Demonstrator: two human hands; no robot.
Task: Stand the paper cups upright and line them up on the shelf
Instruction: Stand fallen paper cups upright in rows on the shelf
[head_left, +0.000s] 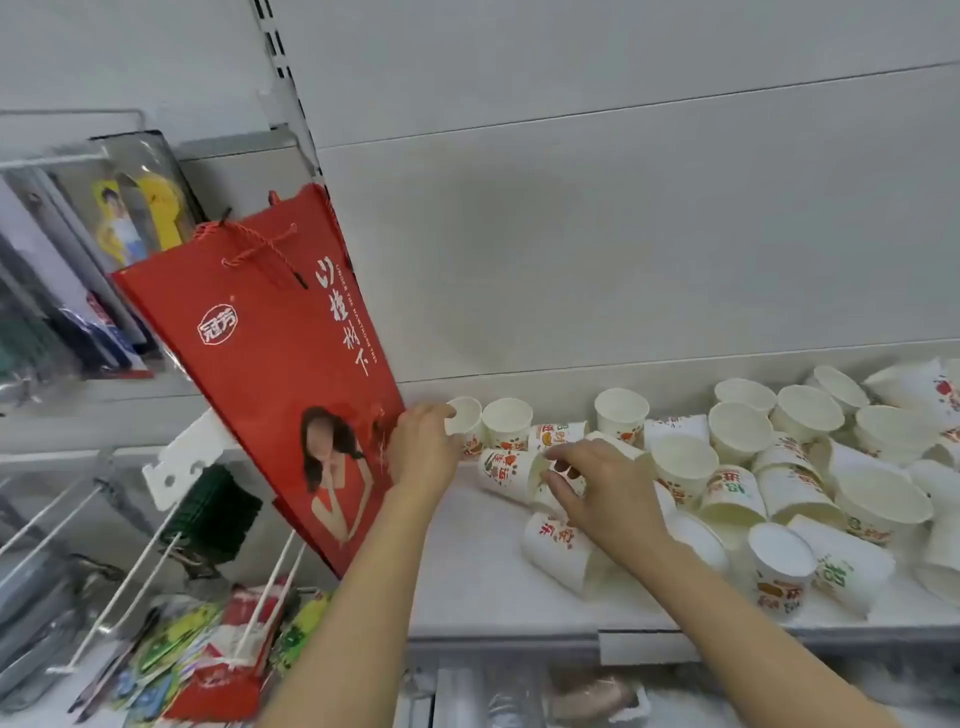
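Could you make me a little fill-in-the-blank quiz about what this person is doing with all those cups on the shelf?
1. The left hand holds an upright paper cup standing at the far ____ end of the shelf.
2. The big paper bag hanging beside that cup is coloured ____.
3. The right hand reaches over a cup lying on its ____.
4. The cups are all ____ inside, with nothing in them.

Missing words: left; red; side; empty
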